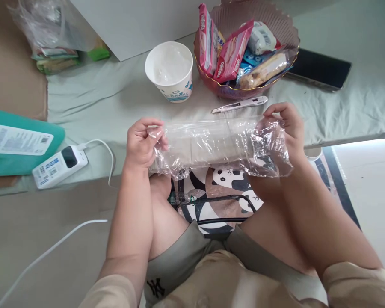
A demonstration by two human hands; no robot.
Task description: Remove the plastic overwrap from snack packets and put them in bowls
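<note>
A clear, crinkled plastic bag (208, 143) is stretched sideways between my hands, over the front edge of the cloth-covered surface and above my lap. My left hand (144, 141) pinches its left end between thumb and fingers. At the other end, my right hand (287, 128) grips the upper right corner, and loose film bunches below the fingers. The cloth and the panda-print mat show through the film. Just beyond the bag lies a white utility knife (240, 104), touched by neither hand.
Behind are a paper cup (176, 92), a pink bowl (244, 90) of wrapped snacks and a dark phone (321, 70). At left sit a green jug (56, 133) and a white power bank (60, 167) with a cable. A panda mat (214, 205) lies below.
</note>
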